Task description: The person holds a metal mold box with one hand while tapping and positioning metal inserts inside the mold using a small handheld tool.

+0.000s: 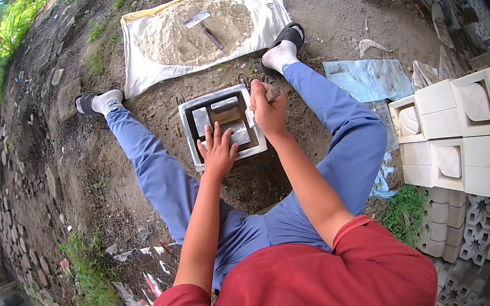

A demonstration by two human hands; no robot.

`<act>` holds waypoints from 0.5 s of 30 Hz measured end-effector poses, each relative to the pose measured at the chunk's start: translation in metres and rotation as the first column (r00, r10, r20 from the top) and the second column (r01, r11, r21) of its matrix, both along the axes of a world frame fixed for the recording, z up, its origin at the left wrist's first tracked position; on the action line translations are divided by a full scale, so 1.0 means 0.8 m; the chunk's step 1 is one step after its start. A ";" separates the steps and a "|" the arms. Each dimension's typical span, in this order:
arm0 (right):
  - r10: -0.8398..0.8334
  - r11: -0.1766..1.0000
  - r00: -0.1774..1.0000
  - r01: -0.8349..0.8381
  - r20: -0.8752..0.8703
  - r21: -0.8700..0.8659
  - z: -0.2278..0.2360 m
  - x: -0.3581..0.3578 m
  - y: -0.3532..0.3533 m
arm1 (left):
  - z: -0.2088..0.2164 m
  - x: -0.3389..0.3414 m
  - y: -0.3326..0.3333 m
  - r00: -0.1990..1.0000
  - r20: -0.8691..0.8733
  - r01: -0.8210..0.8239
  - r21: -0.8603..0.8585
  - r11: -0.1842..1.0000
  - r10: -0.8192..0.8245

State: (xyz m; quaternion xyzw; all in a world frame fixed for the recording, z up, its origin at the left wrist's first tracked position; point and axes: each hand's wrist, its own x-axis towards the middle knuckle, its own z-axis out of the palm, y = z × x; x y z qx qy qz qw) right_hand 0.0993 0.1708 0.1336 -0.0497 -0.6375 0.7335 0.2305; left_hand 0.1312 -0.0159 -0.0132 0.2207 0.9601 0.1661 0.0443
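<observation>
A square grey metal mould [261, 146] lies on the soil between my legs, with flat metal pieces inside it. One of these is a grey plate [237, 132] in its lower right part. My left hand [218, 151] rests over the mould's front left part, fingers spread, its fingertips by the plate. At the mould's right side my right hand [268, 109] is closed in a fist around a tool. The tool's grey-brown blunt end [273, 93] sticks out beside the thumb, and a pale flat part shows at the mould's right rim. My fingers hide the rest.
Ahead, a white sack sheet [137, 74] bears a heap of pale sand [165, 39] with a trowel [204, 28] on it. Cream moulded blocks [438, 109] are stacked at right, near a blue plastic sheet [365, 78]. Stones and grass line the left.
</observation>
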 end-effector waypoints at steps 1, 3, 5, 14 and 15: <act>0.014 1.000 1.000 -0.014 -0.004 0.020 0.015 0.001 -0.003 | 0.000 0.001 -0.002 1.000 0.029 -0.007 -0.021 1.000 0.008; -0.007 0.996 1.000 0.008 -0.010 0.086 0.010 0.001 -0.005 | 0.001 -0.001 0.000 0.999 0.049 -0.009 -0.038 0.999 0.011; -0.015 0.987 1.000 0.011 0.023 0.162 -0.024 -0.003 -0.006 | 0.002 -0.001 0.002 0.999 0.035 -0.010 -0.008 1.000 0.010; -0.013 0.980 0.996 -0.005 0.087 0.197 -0.106 -0.014 0.012 | 0.005 -0.003 0.014 1.000 0.026 0.001 0.010 1.000 -0.001; -0.047 0.979 0.996 0.031 0.072 0.200 -0.099 -0.020 0.016 | 0.008 -0.004 0.019 0.999 0.048 -0.004 0.007 1.000 0.003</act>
